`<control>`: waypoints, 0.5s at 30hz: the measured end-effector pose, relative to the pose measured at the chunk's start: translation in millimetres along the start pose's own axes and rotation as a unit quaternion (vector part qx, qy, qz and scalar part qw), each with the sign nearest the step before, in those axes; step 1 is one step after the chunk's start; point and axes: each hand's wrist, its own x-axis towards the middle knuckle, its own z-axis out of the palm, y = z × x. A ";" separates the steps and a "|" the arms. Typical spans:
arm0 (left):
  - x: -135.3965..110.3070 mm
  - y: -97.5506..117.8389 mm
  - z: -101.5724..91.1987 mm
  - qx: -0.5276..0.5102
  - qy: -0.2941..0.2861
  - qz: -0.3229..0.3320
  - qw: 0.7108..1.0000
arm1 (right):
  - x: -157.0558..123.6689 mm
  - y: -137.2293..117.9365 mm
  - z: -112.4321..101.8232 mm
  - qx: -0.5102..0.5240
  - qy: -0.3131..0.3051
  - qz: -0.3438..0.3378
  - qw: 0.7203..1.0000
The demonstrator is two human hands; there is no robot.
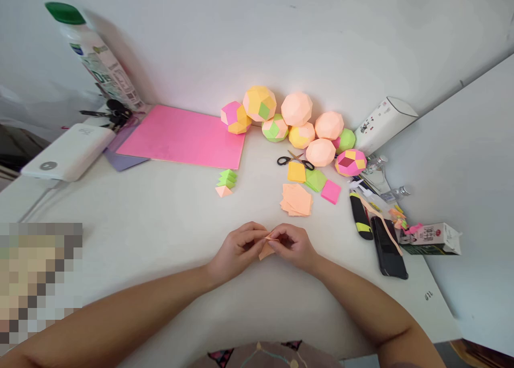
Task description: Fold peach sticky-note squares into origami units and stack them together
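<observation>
Between my two hands is a small piece of orange paper point(267, 251), partly folded and mostly covered by fingers. My left hand point(240, 250) pinches its left side. The fingers of my right hand point(296, 246) pinch the right side, close against the left fingertips. Just beyond them lies a loose stack of orange paper squares point(296, 200). Behind that stack are yellow paper squares point(296, 171), green paper squares point(316, 180) and a pink paper square point(331, 192). A short row of folded green and orange paper pieces point(226, 182) sits to the left.
Several faceted paper balls point(296, 109) line the wall, with scissors point(296, 160) before them. A pink sheet point(184, 137), a white power bank point(68, 152) and a tall bottle point(100, 62) stand left. Right are a cutter point(360, 216), a phone point(388, 247) and a milk carton point(433, 239).
</observation>
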 end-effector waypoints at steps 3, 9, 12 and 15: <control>0.8 1.5 -0.8 -0.011 -0.005 -0.007 1.000 | -1.4 1.4 -0.6 0.007 0.003 0.018 1.000; 3.8 1.1 -1.8 -0.018 -0.020 -0.002 1.000 | -3.3 2.9 -2.0 0.043 0.001 0.044 0.998; 3.5 0.5 -2.6 -0.044 -0.012 -0.005 0.999 | -2.7 1.1 -1.6 0.074 0.004 0.066 0.995; 3.1 0.1 -3.2 -0.078 -0.005 -0.014 0.997 | -1.6 -1.4 -0.7 0.103 0.015 0.087 0.991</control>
